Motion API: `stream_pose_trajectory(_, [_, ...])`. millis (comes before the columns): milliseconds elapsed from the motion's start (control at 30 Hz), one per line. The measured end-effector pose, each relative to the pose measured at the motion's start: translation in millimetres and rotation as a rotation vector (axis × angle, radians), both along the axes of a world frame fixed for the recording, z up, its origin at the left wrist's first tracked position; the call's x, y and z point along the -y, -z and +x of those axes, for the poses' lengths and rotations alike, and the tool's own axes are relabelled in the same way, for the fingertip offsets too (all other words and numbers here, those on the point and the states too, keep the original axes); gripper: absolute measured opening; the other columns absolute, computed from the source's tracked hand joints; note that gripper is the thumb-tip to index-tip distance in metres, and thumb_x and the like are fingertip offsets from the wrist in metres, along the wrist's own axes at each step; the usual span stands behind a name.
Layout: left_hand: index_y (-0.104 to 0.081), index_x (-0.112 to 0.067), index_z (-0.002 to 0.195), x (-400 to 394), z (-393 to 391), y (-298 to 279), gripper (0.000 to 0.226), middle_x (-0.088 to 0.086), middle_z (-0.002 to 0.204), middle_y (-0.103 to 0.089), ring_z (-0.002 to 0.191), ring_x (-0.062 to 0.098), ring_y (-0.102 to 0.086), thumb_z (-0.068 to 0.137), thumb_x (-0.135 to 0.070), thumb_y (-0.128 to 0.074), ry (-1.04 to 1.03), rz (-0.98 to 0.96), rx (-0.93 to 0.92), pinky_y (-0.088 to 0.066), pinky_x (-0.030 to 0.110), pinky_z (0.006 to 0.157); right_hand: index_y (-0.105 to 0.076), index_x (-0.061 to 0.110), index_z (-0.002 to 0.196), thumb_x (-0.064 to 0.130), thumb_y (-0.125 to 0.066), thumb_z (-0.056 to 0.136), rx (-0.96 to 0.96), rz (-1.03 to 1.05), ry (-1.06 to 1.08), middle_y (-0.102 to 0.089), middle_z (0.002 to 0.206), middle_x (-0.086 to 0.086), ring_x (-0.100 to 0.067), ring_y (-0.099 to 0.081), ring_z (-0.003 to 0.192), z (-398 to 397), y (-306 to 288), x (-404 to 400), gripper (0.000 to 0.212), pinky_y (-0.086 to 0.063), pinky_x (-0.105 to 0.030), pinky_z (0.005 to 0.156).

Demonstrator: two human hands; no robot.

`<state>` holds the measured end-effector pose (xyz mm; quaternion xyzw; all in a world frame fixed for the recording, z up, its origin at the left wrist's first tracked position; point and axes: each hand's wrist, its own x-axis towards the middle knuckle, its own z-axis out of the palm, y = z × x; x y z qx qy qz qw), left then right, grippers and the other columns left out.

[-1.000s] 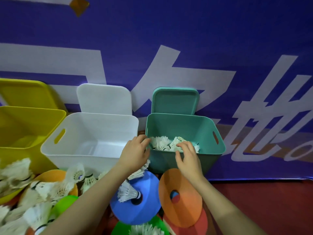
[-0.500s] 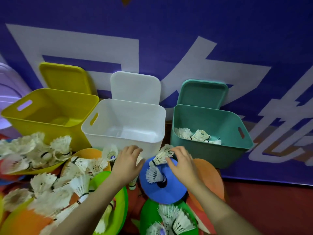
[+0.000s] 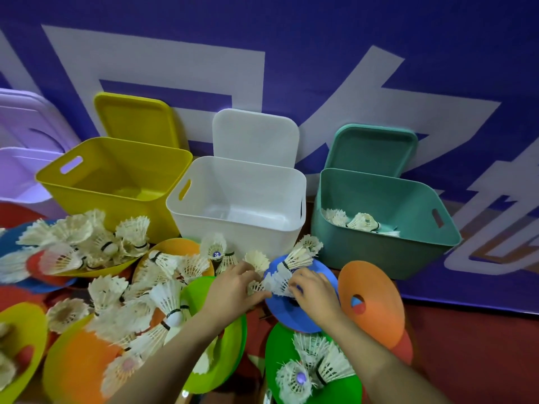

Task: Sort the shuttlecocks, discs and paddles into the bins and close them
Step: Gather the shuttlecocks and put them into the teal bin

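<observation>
Three open bins stand in a row: a yellow bin (image 3: pixel 110 182), a white bin (image 3: pixel 242 199) and a teal bin (image 3: pixel 385 217). The teal bin holds several white shuttlecocks (image 3: pixel 361 221). My left hand (image 3: pixel 233 287) and my right hand (image 3: pixel 315 290) meet over a blue disc (image 3: pixel 291 316), both curled around shuttlecocks (image 3: pixel 278 282) lying on it. More shuttlecocks (image 3: pixel 300 255) lie at the disc's far edge. Many others (image 3: pixel 122 304) are piled on coloured discs to the left.
Each bin's lid leans on the purple banner behind it: yellow lid (image 3: pixel 134 121), white lid (image 3: pixel 253 138), teal lid (image 3: pixel 370 150). A purple bin (image 3: pixel 20 170) stands at far left. An orange disc (image 3: pixel 370 301) and a green disc (image 3: pixel 315 371) with shuttlecocks lie on the red floor.
Both hands drew back from the teal bin, where they left shuttlecocks, down to the blue disc and closed on shuttlecocks there. The view swung left and down.
</observation>
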<state>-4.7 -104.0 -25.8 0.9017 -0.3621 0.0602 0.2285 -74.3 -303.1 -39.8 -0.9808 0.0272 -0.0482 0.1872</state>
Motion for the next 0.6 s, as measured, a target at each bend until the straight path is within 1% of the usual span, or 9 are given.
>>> stream_pose_trajectory(33, [-0.07, -0.02, 0.076, 0.0, -0.2, 0.0, 0.038, -0.004, 0.092, -0.066, 0.077, 0.019, -0.064, 0.076, -0.057, -0.059, 0.005, -0.013, -0.025, -0.046, 0.025, 0.055, -0.064, 0.012, 0.09, 0.02, -0.053, 0.094, 0.036, 0.004, 0.004, -0.059, 0.099, 0.0, -0.021, -0.055, 0.092, -1.0, -0.6, 0.3, 0.014, -0.038, -0.035, 0.09])
stream_pose_trajectory(100, [-0.07, -0.016, 0.074, 2.5, 1.0, -0.3, 0.024, -0.001, 0.096, -0.066, 0.081, 0.022, -0.064, 0.079, -0.039, -0.07, -0.017, -0.056, -0.071, -0.043, 0.025, 0.057, -0.063, 0.012, 0.085, 0.021, -0.055, 0.092, 0.122, 0.026, 0.028, -0.061, 0.094, 0.001, -0.02, -0.057, 0.088, -4.6, -4.8, 1.8, 0.014, -0.04, -0.032, 0.084])
stream_pose_trajectory(167, [-0.068, -0.012, 0.069, 6.1, -0.2, -1.4, 0.02, -0.001, 0.091, -0.066, 0.073, 0.023, -0.065, 0.079, -0.03, -0.07, -0.02, -0.089, -0.031, -0.043, 0.023, 0.053, -0.063, 0.014, 0.08, 0.029, -0.052, 0.09, 0.239, 0.036, 0.069, -0.062, 0.088, 0.004, -0.015, -0.057, 0.082, -10.4, -11.4, 5.1, 0.02, -0.04, -0.028, 0.075])
stream_pose_trajectory(233, [-0.065, -0.011, 0.065, 9.8, -1.5, -6.8, 0.023, 0.0, 0.084, -0.065, 0.061, 0.021, -0.063, 0.078, -0.03, -0.065, 0.004, -0.164, 0.057, -0.044, 0.021, 0.047, -0.063, 0.015, 0.078, 0.033, -0.05, 0.088, 0.356, 0.064, 0.122, -0.063, 0.086, 0.005, -0.009, -0.053, 0.079, -16.2, -19.6, 10.9, 0.024, -0.037, -0.023, 0.07])
stream_pose_trajectory(267, [-0.064, -0.011, 0.066, 12.1, -1.7, -11.6, 0.026, 0.0, 0.083, -0.064, 0.06, 0.02, -0.062, 0.081, -0.032, -0.061, 0.017, -0.213, 0.098, -0.044, 0.022, 0.046, -0.063, 0.014, 0.078, 0.031, -0.053, 0.088, 0.401, 0.096, 0.149, -0.063, 0.087, 0.004, -0.009, -0.053, 0.078, -18.1, -25.3, 14.7, 0.021, -0.038, -0.023, 0.069])
stream_pose_trajectory(367, [-0.062, -0.01, 0.072, 27.9, 0.5, -34.7, 0.032, 0.003, 0.09, -0.063, 0.068, 0.019, -0.061, 0.089, -0.035, -0.051, 0.04, -0.325, 0.187, -0.043, 0.025, 0.055, -0.063, 0.01, 0.082, 0.016, -0.061, 0.085, 0.52, 0.213, 0.23, -0.061, 0.091, 0.0, -0.016, -0.058, 0.081, -17.2, -48.9, 29.3, 0.007, -0.046, -0.029, 0.072])
stream_pose_trajectory(467, [-0.063, -0.009, 0.077, 62.0, 8.8, -66.1, 0.033, 0.006, 0.099, -0.062, 0.076, 0.019, -0.061, 0.089, -0.036, -0.049, 0.057, -0.411, 0.175, -0.046, 0.026, 0.06, -0.063, 0.008, 0.082, 0.012, -0.062, 0.086, 0.637, 0.271, 0.333, -0.059, 0.095, -0.001, -0.013, -0.056, 0.087, -11.7, -77.3, 50.6, 0.006, -0.044, -0.026, 0.076])
stream_pose_trajectory(533, [-0.063, -0.008, 0.077, 92.2, 16.9, -86.1, 0.031, 0.007, 0.101, -0.061, 0.075, 0.019, -0.06, 0.089, -0.035, -0.052, 0.061, -0.438, 0.193, -0.044, 0.023, 0.059, -0.063, 0.007, 0.082, 0.011, -0.064, 0.087, 0.666, 0.261, 0.403, -0.058, 0.096, -0.002, -0.012, -0.055, 0.086, -6.6, -93.6, 70.7, 0.006, -0.043, -0.025, 0.073])
stream_pose_trajectory(600, [-0.063, -0.005, 0.078, 124.6, 28.0, -100.9, 0.024, 0.01, 0.101, -0.061, 0.077, 0.022, -0.061, 0.088, -0.027, -0.06, 0.077, -0.458, 0.196, -0.042, 0.022, 0.061, -0.062, 0.006, 0.082, 0.011, -0.063, 0.088, 0.669, 0.248, 0.465, -0.055, 0.097, -0.003, -0.013, -0.054, 0.083, -0.5, -105.8, 93.4, 0.008, -0.043, -0.025, 0.072])
